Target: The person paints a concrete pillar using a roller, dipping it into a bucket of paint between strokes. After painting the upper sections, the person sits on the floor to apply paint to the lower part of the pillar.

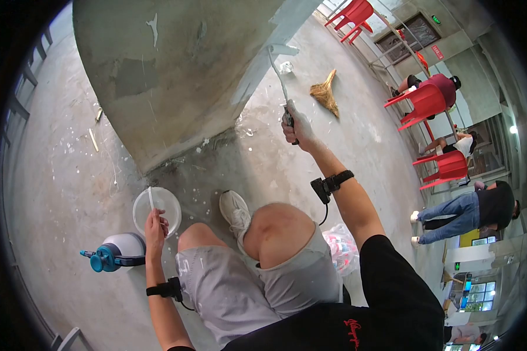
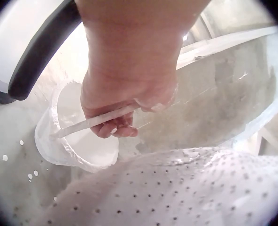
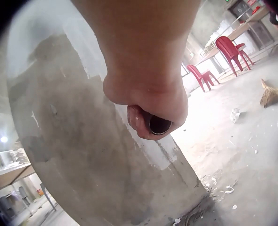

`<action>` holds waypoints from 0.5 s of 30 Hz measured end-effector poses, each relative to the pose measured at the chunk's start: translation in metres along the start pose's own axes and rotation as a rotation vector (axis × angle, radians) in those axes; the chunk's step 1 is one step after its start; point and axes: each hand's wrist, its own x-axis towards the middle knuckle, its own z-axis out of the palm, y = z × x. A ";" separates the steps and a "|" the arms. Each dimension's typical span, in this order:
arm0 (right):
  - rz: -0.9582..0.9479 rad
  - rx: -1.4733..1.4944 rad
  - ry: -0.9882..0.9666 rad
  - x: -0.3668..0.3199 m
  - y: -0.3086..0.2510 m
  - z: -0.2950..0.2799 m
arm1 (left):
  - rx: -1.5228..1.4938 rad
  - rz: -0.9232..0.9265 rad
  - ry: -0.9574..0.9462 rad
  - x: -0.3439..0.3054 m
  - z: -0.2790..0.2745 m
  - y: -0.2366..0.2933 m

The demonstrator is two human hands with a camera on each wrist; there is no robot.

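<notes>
My right hand (image 1: pixel 300 127) grips the dark handle of a paint roller (image 1: pixel 283 50). Its white roller head lies at the far edge of a grey concrete wall (image 1: pixel 181 88), by a strip of pale paint (image 1: pixel 257 70). In the right wrist view, the fingers curl round the handle and only its round end (image 3: pixel 160 125) shows. Low on the left, my left hand (image 1: pixel 155 229) holds the white handle (image 2: pixel 89 123) of a small plastic bucket (image 2: pixel 44 136). The bucket's inside is whitish, and white smears mark its rim.
A large jug with a blue lid (image 1: pixel 106 257) stands beside the left forearm. On the paint-spattered floor lie a straw broom head (image 1: pixel 327 93) and a crumpled clear piece (image 1: pixel 286 68). A plastic bag (image 1: pixel 341 248) sits by my leg. Red chairs (image 1: pixel 424 105) and several people are at the right.
</notes>
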 end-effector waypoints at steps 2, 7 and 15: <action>0.006 0.009 -0.007 0.001 0.001 0.000 | 0.024 0.001 0.005 -0.002 0.001 0.003; 0.012 -0.005 0.019 0.000 0.000 0.001 | 0.021 -0.010 0.013 -0.001 0.002 0.003; 0.010 0.004 0.012 -0.001 0.002 0.002 | 0.018 -0.013 0.017 -0.002 0.002 0.003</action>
